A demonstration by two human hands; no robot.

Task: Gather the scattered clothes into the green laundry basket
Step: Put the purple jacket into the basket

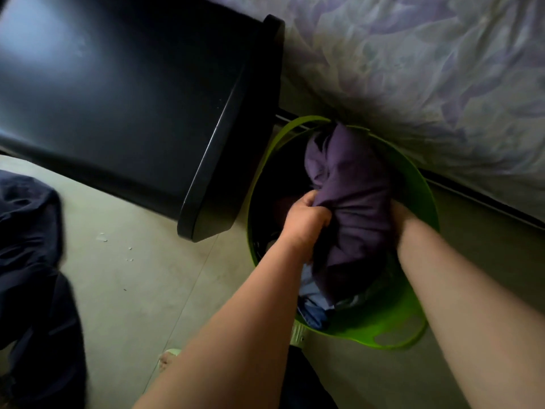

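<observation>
The green laundry basket stands on the floor between a black table and the bed. A bundled purple garment fills its opening. My left hand is shut on the garment's left side. My right hand presses against its right side, with the fingers hidden under the cloth. Light blue and darker blue clothes lie lower in the basket, near its front wall.
A black table stands left of the basket, its corner close to the rim. The bed with pale purple bedding overhangs the basket's far side. Dark navy clothing lies on the pale floor at left. A bare foot shows below.
</observation>
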